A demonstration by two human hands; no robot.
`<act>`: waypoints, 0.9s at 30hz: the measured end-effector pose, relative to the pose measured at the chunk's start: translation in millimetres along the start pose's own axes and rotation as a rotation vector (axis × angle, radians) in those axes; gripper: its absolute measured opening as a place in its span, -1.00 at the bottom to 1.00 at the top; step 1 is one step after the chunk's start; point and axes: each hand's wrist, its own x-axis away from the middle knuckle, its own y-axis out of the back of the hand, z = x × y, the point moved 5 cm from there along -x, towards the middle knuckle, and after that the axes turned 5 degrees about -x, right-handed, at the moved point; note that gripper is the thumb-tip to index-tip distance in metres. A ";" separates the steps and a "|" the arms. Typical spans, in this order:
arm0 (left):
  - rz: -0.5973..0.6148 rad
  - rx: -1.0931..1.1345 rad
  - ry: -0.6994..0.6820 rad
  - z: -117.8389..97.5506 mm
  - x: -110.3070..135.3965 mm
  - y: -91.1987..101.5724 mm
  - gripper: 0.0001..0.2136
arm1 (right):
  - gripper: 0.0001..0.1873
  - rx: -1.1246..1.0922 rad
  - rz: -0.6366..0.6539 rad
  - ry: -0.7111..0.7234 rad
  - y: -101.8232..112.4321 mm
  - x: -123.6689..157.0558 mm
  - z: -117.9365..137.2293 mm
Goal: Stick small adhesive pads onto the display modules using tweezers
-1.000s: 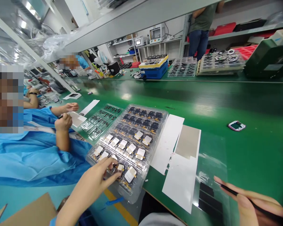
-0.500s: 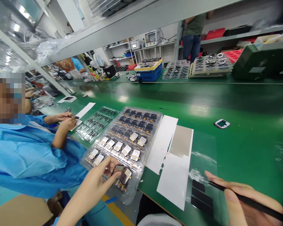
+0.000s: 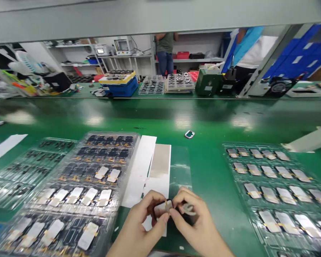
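Note:
My left hand [image 3: 147, 221] grips a small rounded-corner screen module [image 3: 160, 210], its silvery back facing up and an orange tab at its top edge. At the module's right edge, the thumb and fingers of my right hand [image 3: 192, 217] are pinched together. A pale curled piece [image 3: 188, 208] shows among the right fingers; I cannot make out what it is. Left of my hands lies a clear tray [image 3: 115, 210] with several modules, some dark, some with white backs. White paper sheets [image 3: 135, 178] lie beneath and beyond my hands, one carrying a grey-beige sheet [image 3: 160, 160].
On the right, another clear tray [image 3: 237, 182] holds rows of silver-backed modules. A small pink-edged part [image 3: 189, 134] lies on the green table [image 3: 211, 164] ahead. A tray of small dark parts [image 3: 46, 153] is at far left. A shelf beam [image 3: 149, 19] crosses overhead.
My view has swung right. My left hand has lifted the module off the tray to in front of me, and my right hand has come in to meet it. The black tweezers no longer show clearly.

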 end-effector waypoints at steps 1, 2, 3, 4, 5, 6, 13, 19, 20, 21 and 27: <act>-0.004 0.020 0.009 2.5 -2.6 -2.5 -0.78 | -0.84 -0.013 -0.017 -0.008 3.3 0.4 -1.8; -0.009 0.045 0.018 4.6 -5.2 -5.1 -0.75 | -0.84 -0.029 -0.024 -0.018 6.1 0.9 -4.0; -0.014 0.074 0.026 6.1 -7.8 -7.8 -0.73 | -0.83 -0.046 -0.024 -0.029 8.1 1.3 -6.2; -0.020 0.102 0.030 7.1 -10.5 -10.4 -0.71 | -0.82 -0.062 -0.016 -0.042 9.2 1.8 -8.6; -0.024 0.125 0.033 7.8 -13.0 -13.0 -0.68 | -0.80 -0.078 -0.006 -0.057 9.6 2.2 -10.9; -0.029 0.138 0.033 8.3 -15.5 -15.5 -0.67 | -0.77 -0.093 0.000 -0.072 9.4 2.7 -13.0; -0.110 -0.037 -0.057 10.0 -27.1 -18.6 -0.72 | -0.73 -0.075 -0.049 -0.136 15.7 6.7 -22.1; -0.042 -0.290 -0.150 12.5 -30.1 -12.4 -0.88 | -0.59 0.053 -0.288 -0.043 60.1 18.8 -21.0; 0.017 -0.344 -0.188 11.9 -29.9 -15.2 -0.90 | -0.57 0.075 -0.338 -0.023 65.6 21.6 -21.9; 0.072 -0.390 -0.234 11.0 -29.4 -18.4 -0.92 | -0.56 0.086 -0.367 -0.012 68.5 24.0 -23.8; 0.204 -0.538 -0.430 9.4 -28.8 -28.6 -0.92 | -0.83 0.026 -0.298 -0.040 53.2 28.7 -43.2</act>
